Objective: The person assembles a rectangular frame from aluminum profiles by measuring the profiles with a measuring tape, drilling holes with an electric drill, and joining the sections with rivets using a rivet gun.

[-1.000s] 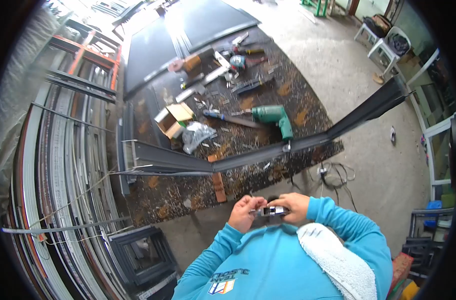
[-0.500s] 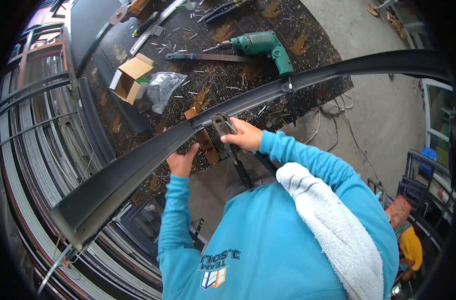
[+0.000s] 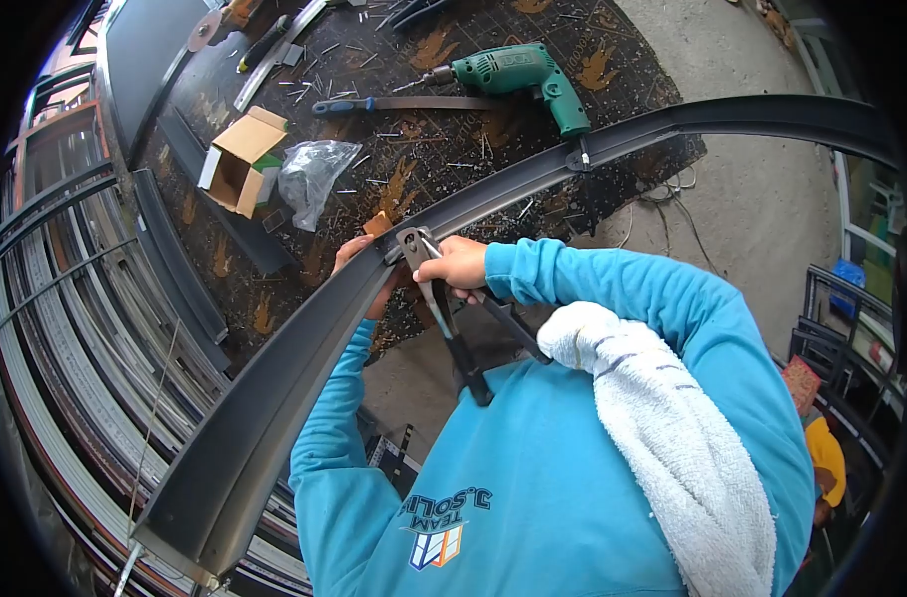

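the right hand's (image 3: 460, 267) fingers close round a two-handled tool (image 3: 439, 303) beside the dark profile (image 3: 274, 393), which runs near left to far right. the left hand (image 3: 350, 251), partly hidden, holds the profile; slackened support could let the tool slip and scratch it.

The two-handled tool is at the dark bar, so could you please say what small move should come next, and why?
Probably settle the two-handled tool squarely against the dark bar before squeezing: its head is right at the bar, the right hand grips it near that head, the left hand is close by, partly hidden behind the bar, and the black handles stand apart.
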